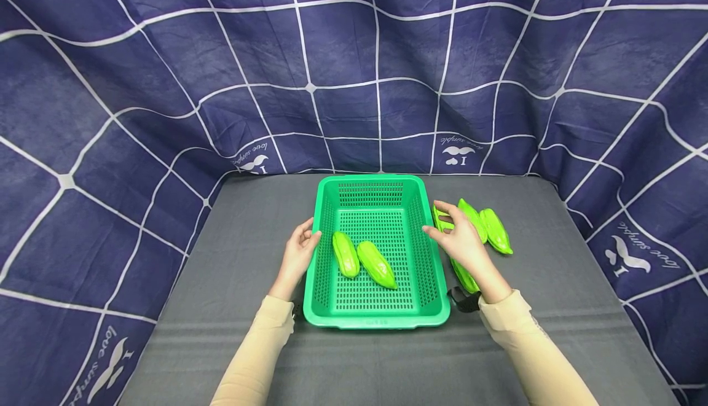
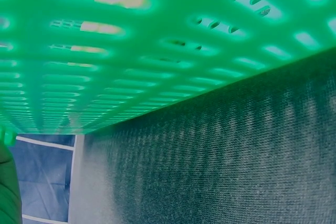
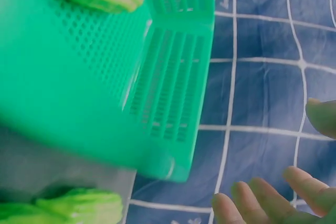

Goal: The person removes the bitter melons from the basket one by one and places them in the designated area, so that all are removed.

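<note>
The green basket (image 1: 376,321) is sitting between the two hands on the grey surface (image 1: 238,258). The left hand (image 1: 297,249) is resting close by the basket's near side wall, its thumb reaching the rim and standing a little apart from its loosely bent fingers; whether it is pressing on the plastic, I cannot tell. The right hand (image 1: 461,240) is spreading wide at the opposite rim, thumb tip over the edge, fingers well apart and holding nothing, as the right wrist view is also showing

Inside the basket two gourds are lying side by side, slanting: one gourd (image 1: 346,255) nearer the left hand, the other gourd (image 1: 377,266) further toward the right. Outside, just beyond the right hand, a third gourd (image 1: 472,218) and a fourth gourd (image 1: 496,232) are lying next to each other on the surface. More green is showing beneath that hand, along the basket's outer wall; the hand is hiding how many pieces are there

A black strap (image 1: 463,300) is showing beside the right wrist. Cream sleeves (image 1: 251,347) are covering both forearms. Beyond the hands, a blue cloth (image 1: 343,43) with white lines is hanging in folds
</note>
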